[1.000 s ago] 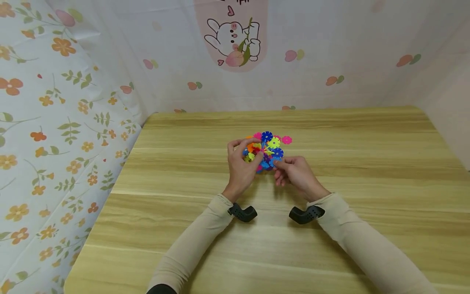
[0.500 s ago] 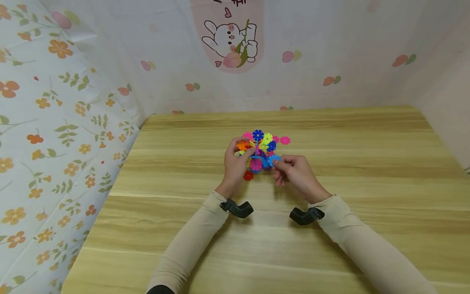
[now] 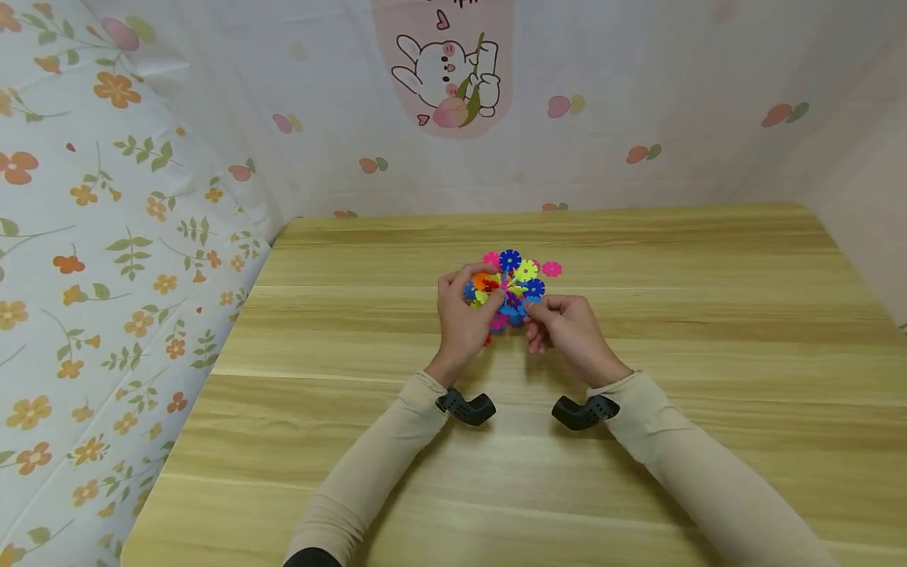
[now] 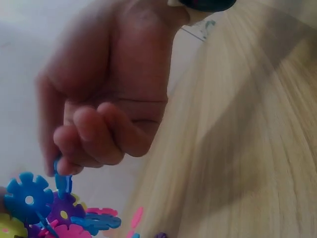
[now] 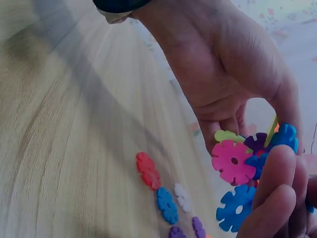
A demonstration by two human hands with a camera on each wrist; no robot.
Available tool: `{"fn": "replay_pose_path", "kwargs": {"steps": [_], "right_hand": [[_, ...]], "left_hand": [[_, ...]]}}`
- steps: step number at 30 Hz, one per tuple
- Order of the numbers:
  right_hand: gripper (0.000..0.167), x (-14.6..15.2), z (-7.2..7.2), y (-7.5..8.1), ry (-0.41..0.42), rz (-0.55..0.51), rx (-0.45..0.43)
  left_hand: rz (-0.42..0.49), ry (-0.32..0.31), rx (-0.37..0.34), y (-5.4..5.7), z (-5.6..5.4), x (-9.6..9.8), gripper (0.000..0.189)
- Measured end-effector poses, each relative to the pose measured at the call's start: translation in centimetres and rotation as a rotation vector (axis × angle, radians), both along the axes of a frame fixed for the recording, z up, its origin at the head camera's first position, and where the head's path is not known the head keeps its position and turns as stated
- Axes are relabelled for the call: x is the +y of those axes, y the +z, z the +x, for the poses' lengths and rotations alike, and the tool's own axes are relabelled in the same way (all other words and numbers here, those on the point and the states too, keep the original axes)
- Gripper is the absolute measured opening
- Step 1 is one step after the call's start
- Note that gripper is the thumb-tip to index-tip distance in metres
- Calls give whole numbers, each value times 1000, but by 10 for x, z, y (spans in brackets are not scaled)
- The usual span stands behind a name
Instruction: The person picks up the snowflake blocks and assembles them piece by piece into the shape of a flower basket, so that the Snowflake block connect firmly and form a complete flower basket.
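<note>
A cluster of interlocked notched snowflake discs (image 3: 527, 270) in blue, yellow, pink, orange and purple is in my left hand (image 3: 464, 315), thumb in front and fingers behind. My right hand (image 3: 570, 327) pinches a light blue disc (image 4: 63, 181) between thumb and forefinger, right at the cluster's right side; its other fingers are curled. The left wrist view shows the right hand from the palm side. In the right wrist view, the left hand (image 5: 223, 69) reaches round the cluster, with a pink disc (image 5: 233, 161) facing the camera and right-hand fingers (image 5: 275, 183) in front.
On the wooden table (image 3: 354, 441), loose discs lie behind the hands, including a pink disc (image 3: 552, 269). A red disc (image 5: 148, 170), a blue disc (image 5: 167, 205) and a white one (image 5: 182, 197) show in the right wrist view. A patterned cloth (image 3: 602, 71) hangs behind.
My left hand tipped the cluster leftward half a second ago and has since brought it back right, close against the right hand. The right hand keeps its pinch, shifting slightly.
</note>
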State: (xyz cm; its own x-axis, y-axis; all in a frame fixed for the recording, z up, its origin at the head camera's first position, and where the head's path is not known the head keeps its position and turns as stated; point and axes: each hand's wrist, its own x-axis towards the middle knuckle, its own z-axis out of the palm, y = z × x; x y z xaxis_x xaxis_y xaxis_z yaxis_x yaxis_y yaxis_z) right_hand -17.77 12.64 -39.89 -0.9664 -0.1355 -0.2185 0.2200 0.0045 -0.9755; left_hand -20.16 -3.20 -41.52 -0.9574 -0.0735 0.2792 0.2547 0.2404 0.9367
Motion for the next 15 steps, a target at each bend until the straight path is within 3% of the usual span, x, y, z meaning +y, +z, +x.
{"fn": "replay_pose_path", "kwargs": {"steps": [6, 15], "right_hand": [[35, 0, 0, -1, 15, -33, -65], [30, -5, 0, 1, -24, -77, -75]], "left_hand": [[1, -17, -24, -2, 1, 0, 26], [-68, -16, -17, 2, 4, 2, 36]]}}
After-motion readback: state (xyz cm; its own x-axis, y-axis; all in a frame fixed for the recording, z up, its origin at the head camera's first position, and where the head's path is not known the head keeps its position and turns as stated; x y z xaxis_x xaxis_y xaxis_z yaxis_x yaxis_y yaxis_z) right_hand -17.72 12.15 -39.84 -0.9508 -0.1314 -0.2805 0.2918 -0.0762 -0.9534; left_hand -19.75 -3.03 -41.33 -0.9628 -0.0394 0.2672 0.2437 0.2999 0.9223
